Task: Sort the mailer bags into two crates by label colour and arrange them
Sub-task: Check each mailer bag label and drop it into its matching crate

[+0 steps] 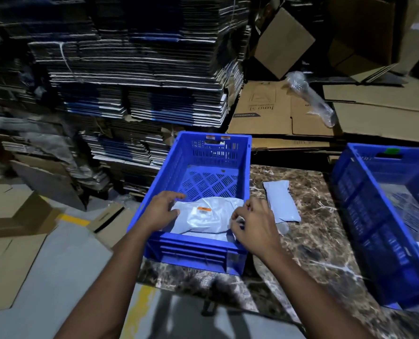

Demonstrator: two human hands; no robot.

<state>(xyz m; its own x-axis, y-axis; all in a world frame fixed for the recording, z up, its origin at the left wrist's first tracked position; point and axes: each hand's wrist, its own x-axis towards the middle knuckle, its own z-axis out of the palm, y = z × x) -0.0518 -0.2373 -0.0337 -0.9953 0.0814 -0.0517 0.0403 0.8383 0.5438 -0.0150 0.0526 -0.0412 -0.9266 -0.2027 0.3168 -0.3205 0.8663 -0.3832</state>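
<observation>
Crate (244, 167) walls flank mailer bag (203, 216); spare bag (280, 201) beside.

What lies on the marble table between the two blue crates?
In the head view, one grey plastic mailer bag lies flat on the brown marble tabletop, between the blue plastic crate with orange tags and the blue crate with a green tag.

This was a dim warehouse or packing storeroom. Beyond the fingertips (179, 196) rose tall bundles of flattened corrugated cardboard sheets (140, 69), some tied with string. Ahead and to the right of the fingers, loose brown cartons (277, 111) lay collapsed. Blue perforated plastic crates (230, 172) stood on a brown marble-patterned table (313, 241), above a grey floor with yellow line marking (73, 219).
</observation>
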